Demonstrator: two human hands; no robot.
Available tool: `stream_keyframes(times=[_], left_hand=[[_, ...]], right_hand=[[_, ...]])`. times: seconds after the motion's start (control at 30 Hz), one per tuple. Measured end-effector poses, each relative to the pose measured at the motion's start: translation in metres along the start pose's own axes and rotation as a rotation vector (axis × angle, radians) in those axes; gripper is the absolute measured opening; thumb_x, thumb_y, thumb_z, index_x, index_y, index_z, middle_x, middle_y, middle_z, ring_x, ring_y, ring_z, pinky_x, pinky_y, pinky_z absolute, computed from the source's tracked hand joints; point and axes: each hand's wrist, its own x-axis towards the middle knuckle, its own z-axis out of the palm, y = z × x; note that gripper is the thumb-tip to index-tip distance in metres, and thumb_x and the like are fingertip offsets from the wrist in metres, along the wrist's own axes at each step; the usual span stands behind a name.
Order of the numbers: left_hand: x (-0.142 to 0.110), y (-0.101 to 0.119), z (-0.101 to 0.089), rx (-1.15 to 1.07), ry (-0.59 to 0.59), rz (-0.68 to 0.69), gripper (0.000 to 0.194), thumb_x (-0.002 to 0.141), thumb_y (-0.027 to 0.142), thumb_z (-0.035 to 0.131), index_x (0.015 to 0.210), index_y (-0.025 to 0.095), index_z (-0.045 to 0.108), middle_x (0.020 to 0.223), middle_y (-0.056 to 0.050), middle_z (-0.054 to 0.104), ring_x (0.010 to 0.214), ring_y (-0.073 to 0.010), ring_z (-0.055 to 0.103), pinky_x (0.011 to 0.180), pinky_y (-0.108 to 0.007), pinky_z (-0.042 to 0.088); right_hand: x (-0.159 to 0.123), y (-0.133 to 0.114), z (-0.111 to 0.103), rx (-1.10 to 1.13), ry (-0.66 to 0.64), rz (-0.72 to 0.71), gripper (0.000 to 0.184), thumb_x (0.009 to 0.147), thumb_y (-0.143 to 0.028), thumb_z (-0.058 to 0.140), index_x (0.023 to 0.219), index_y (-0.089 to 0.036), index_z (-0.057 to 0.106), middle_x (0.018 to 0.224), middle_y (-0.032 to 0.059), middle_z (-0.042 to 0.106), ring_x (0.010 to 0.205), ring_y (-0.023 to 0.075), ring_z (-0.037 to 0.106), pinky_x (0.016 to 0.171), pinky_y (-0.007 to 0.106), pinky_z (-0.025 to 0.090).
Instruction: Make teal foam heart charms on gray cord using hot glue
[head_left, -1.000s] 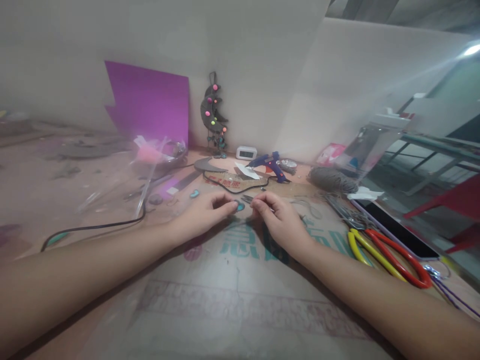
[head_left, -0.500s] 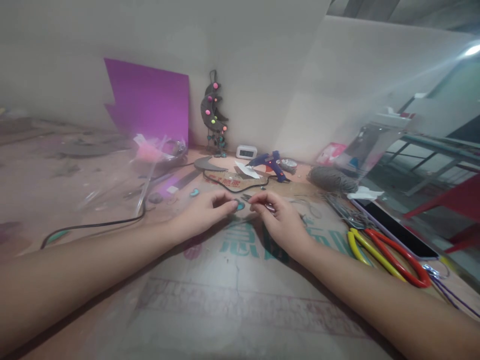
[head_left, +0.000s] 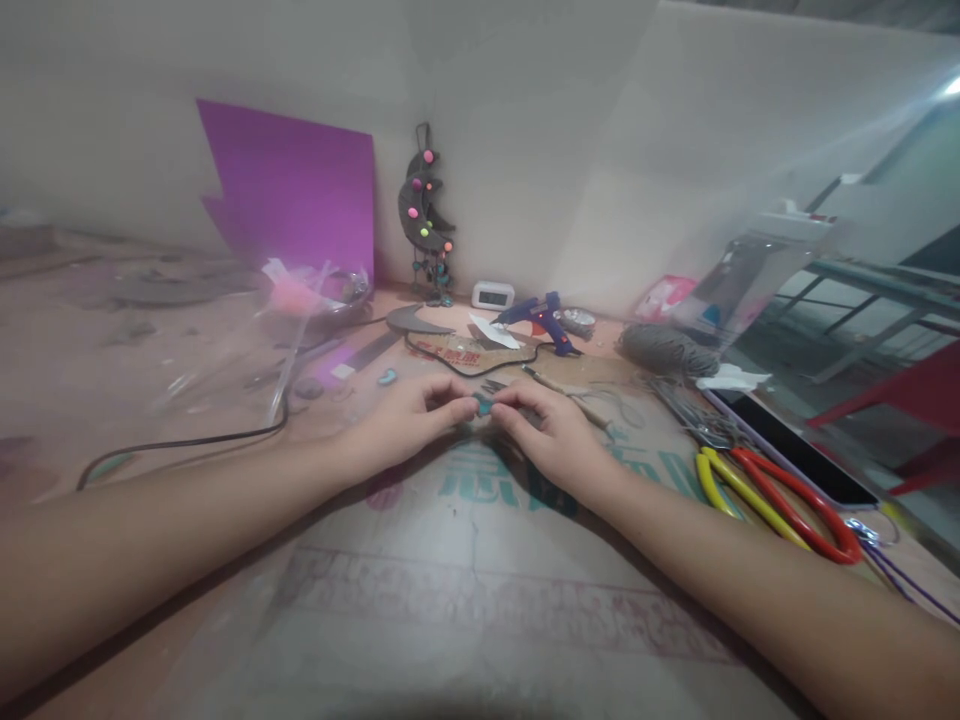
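My left hand [head_left: 409,418] and my right hand [head_left: 551,430] meet fingertip to fingertip over a printed cardboard sheet [head_left: 480,590]. Between the pinched fingers of both sits a small teal piece [head_left: 484,404]. Both hands are closed on it. A similar teal piece [head_left: 387,377] lies loose on the table to the left. Just behind the hands a thin metal tool [head_left: 495,386] rests on the cardboard; what it is I cannot make out.
Behind stand a purple sheet [head_left: 296,195], a dark crescent ornament with coloured balls [head_left: 424,215], a white clock [head_left: 493,295] and a blue glue gun [head_left: 540,318] with its black cable [head_left: 225,435]. At the right lie grey yarn [head_left: 664,350], red and yellow scissors [head_left: 772,495] and a phone [head_left: 795,455].
My right hand has moved left and closed onto the teal piece, which the left hand held alone before. The view has tilted slightly downward.
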Motion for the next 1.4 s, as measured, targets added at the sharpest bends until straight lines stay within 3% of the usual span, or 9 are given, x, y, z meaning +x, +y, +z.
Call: stream_keyframes(times=[0.2, 0.5, 0.8, 1.1, 1.4], left_hand=[[-0.002, 0.005, 0.001, 0.037, -0.038, 0.011, 0.026, 0.090, 0.041, 0.056, 0.088, 0.018, 0.067, 0.083, 0.000, 0.067, 0.078, -0.0158, 0.060, 0.070, -0.026, 0.044], [-0.002, 0.012, 0.002, 0.159, -0.052, -0.026, 0.026, 0.088, 0.039, 0.053, 0.079, 0.017, 0.063, 0.075, 0.000, 0.062, 0.074, -0.0159, 0.056, 0.067, -0.027, 0.041], [-0.003, 0.009, 0.002, 0.159, -0.109, 0.016, 0.027, 0.090, 0.039, 0.050, 0.078, 0.018, 0.061, 0.071, 0.001, 0.060, 0.069, -0.0148, 0.054, 0.063, -0.025, 0.040], [-0.002, 0.005, 0.000, 0.009, -0.058, 0.036, 0.030, 0.094, 0.042, 0.048, 0.089, 0.018, 0.065, 0.090, -0.002, 0.068, 0.086, -0.0174, 0.062, 0.079, -0.028, 0.046], [-0.003, 0.007, 0.001, 0.084, -0.007, -0.012, 0.027, 0.092, 0.040, 0.051, 0.087, 0.017, 0.064, 0.084, -0.001, 0.066, 0.080, -0.0176, 0.060, 0.072, -0.028, 0.045]], right_hand=[[-0.001, -0.001, -0.001, 0.014, 0.028, 0.061, 0.014, 0.090, -0.026, 0.055, 0.081, -0.019, 0.063, 0.082, 0.0034, 0.067, 0.077, 0.0176, 0.062, 0.072, 0.031, 0.047], [-0.002, -0.006, 0.000, -0.055, 0.015, -0.050, 0.012, 0.089, -0.023, 0.056, 0.079, -0.018, 0.061, 0.077, 0.0025, 0.065, 0.075, 0.0161, 0.059, 0.072, 0.029, 0.045], [-0.002, -0.006, -0.003, -0.004, -0.024, 0.005, 0.015, 0.092, -0.027, 0.052, 0.082, -0.020, 0.061, 0.082, 0.0027, 0.066, 0.079, 0.0171, 0.060, 0.074, 0.030, 0.046], [-0.001, -0.004, -0.002, 0.092, 0.010, 0.120, 0.018, 0.092, -0.029, 0.051, 0.078, -0.020, 0.059, 0.075, 0.0007, 0.063, 0.073, 0.0153, 0.058, 0.068, 0.028, 0.046], [-0.001, -0.004, 0.000, 0.071, -0.011, 0.088, 0.017, 0.091, -0.027, 0.052, 0.078, -0.020, 0.060, 0.076, 0.0010, 0.064, 0.074, 0.0159, 0.059, 0.070, 0.029, 0.046]])
